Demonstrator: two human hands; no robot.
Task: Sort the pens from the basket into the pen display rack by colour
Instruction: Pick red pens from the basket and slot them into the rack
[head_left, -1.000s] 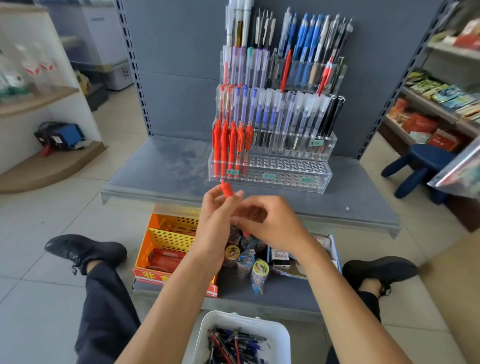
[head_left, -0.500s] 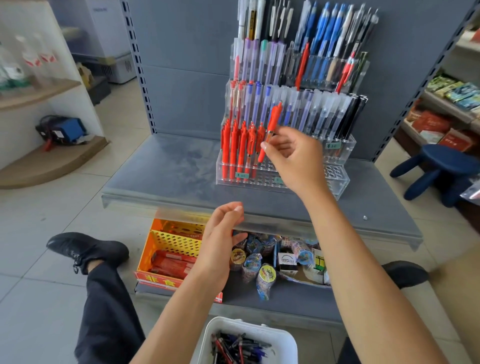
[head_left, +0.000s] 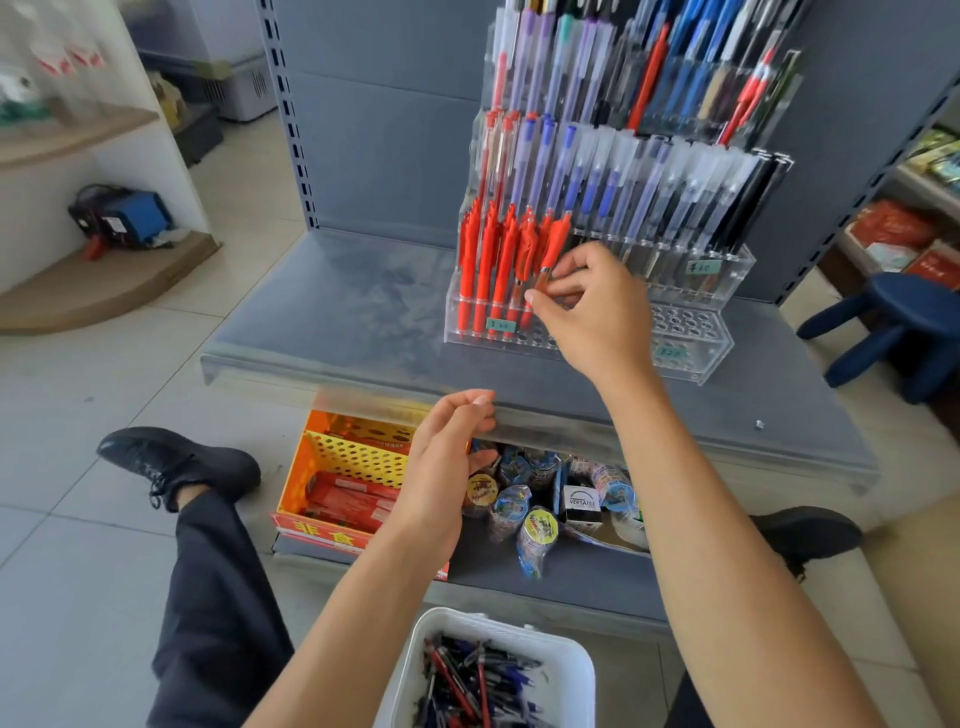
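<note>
Head view.

Noted one clear stepped rack (head_left: 691, 353) standing on a grey shelf (head_left: 337, 322), with three small green labels on its front faces. Counted five red pens in the front row at the left end, upright and leaning back a little.

Found a sixth red pen (head_left: 555, 244) just right of those five, tilted the same way, touching or nearly touching the last one. Pinched low on the barrel by thumb and fingertips of the right hand (head_left: 597, 312), fingers curled close around it. Cannot tell whether the tip sits in a hole; hidden by the hand.

Logged the left hand (head_left: 447, 457) in the air before the shelf's front edge, fingers loosely curled, holding nothing.

Spotted one white basket (head_left: 582, 670) at the bottom edge, between the forearms, well apart from the rack. Filled with a tangle of red, blue and black pens, too jumbled to count.

Also seen:
- One orange box (head_left: 353, 457) on the lower shelf.
- Two black shoes: left shoe (head_left: 176, 462), right shoe (head_left: 810, 530).
- One blue stool (head_left: 904, 306) to the right.
</note>
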